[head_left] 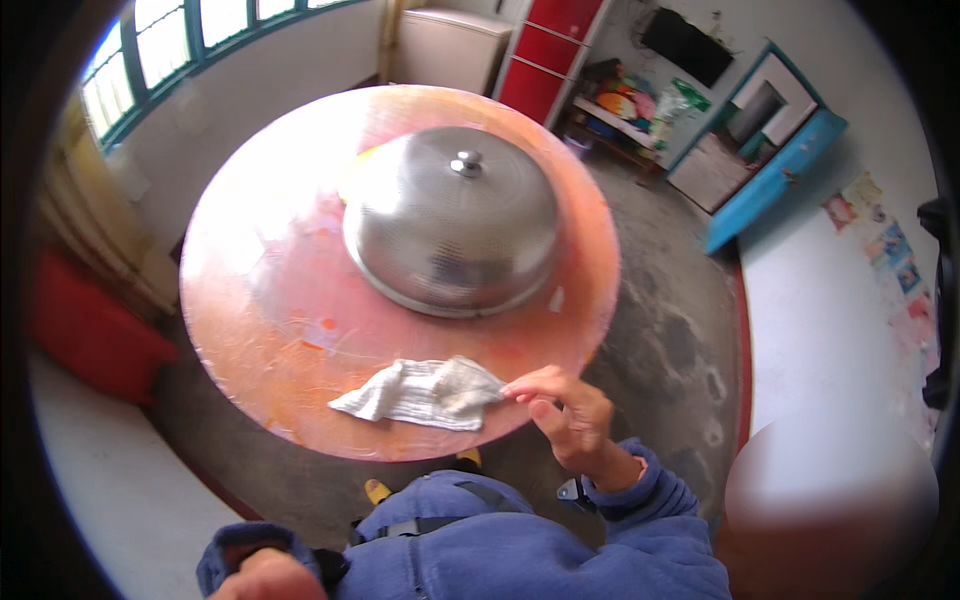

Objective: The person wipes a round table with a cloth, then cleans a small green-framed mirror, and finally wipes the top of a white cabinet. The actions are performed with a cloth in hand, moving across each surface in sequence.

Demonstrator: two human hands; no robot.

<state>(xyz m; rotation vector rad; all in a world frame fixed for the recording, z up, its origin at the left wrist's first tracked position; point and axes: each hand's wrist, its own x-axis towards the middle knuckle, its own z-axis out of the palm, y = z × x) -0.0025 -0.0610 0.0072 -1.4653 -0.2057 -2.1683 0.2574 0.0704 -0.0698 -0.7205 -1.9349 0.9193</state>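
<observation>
A crumpled white cloth lies on the near edge of a round orange table. My right hand reaches in from the right and pinches the cloth's right corner with thumb and fingers. My left hand stays low at the bottom edge, close to my body in a blue sleeve, its fingers curled with nothing seen in them. A large domed metal mesh cover with a knob on top stands in the middle of the table.
Grey concrete floor surrounds the table. A red cushion lies at the left by the windowed wall. A red cabinet and a cluttered shelf stand at the back, a blue door frame at the right.
</observation>
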